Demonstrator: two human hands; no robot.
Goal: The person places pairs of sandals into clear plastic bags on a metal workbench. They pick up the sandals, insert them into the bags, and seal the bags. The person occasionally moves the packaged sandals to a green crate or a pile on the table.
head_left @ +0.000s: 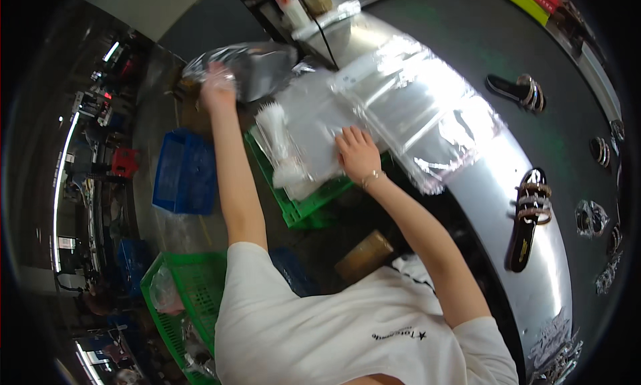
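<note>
At the far left, my left hand (218, 88) is raised and somewhat blurred, closed on a clear plastic bag (264, 68) that spreads out to its right. My right hand (358, 151) lies with its fingers stretched over a stack of flat clear plastic bags (312, 118). Beside that stack is a bundle of white strips or folded plastic (279, 141), whose exact kind I cannot make out. Both rest on a green plastic crate (294, 215). More clear plastic bags (420, 98) lie on the metal table, right of my right hand.
A sandal with sparkling straps (532, 211) lies on the curved metal table edge (497, 251). Another sandal (517, 90) sits on the dark belt (461, 25). Left of me stand a blue bin (185, 175) and a green basket (200, 278). A cardboard box (364, 255) is below the table.
</note>
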